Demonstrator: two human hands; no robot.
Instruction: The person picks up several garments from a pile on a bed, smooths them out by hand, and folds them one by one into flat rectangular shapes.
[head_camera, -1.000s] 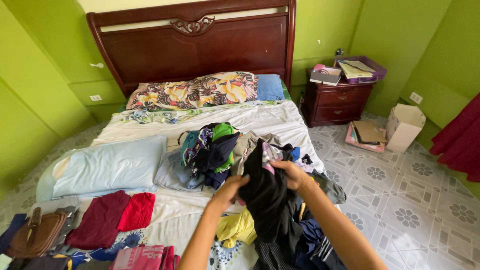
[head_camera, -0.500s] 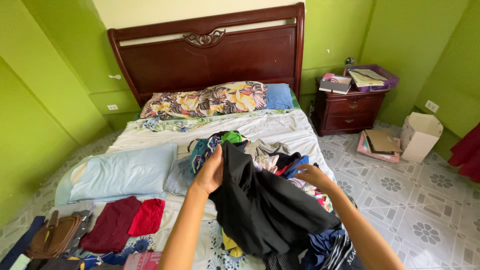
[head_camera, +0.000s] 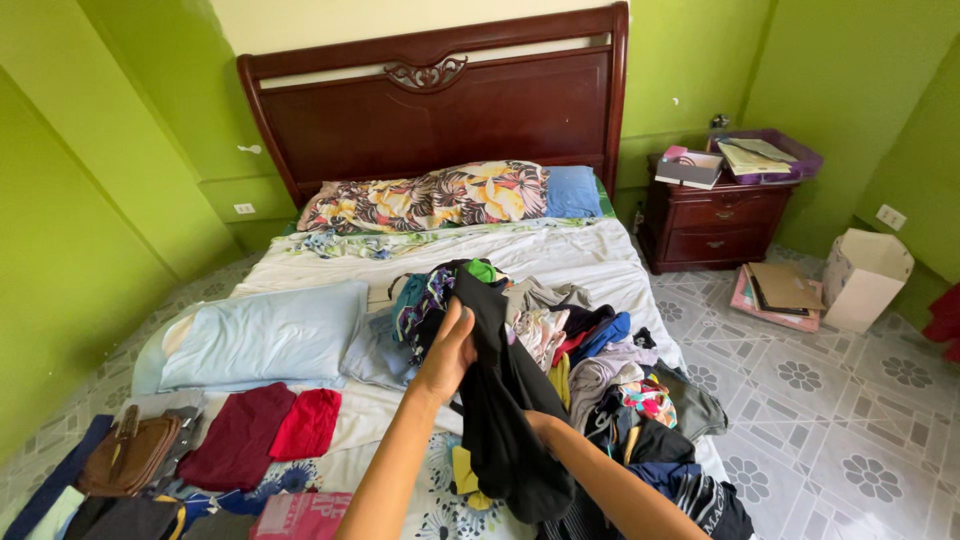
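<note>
Both hands are occupied with one limp black cloth garment (head_camera: 505, 420), which is held up above the near part of the unsorted heap of mixed coloured clothes (head_camera: 560, 340). The left hand (head_camera: 448, 352) is closed on the garment's upper edge, thumb and fingers pinched on the cloth. The right hand (head_camera: 540, 428) is pushed in among the hanging folds lower down and is mostly hidden; whether it is gripping or only supporting cannot be told.

As a judgement, the sorting looks only partly done. To the left of the heap, a dark maroon folded piece (head_camera: 237, 438) and a bright red folded piece (head_camera: 307, 423) are laid flat side by side, touching, and a pink folded item (head_camera: 300, 515) lies nearer the camera than those two. Most of the clothing is left loose in the heap, tangled and unfolded, and the black garment itself is not yet folded or laid down.

Further left of the heap a pale blue pillow (head_camera: 262, 335) is seen, and a brown leather handbag (head_camera: 128, 455) rests well apart at the bed's left edge.
</note>
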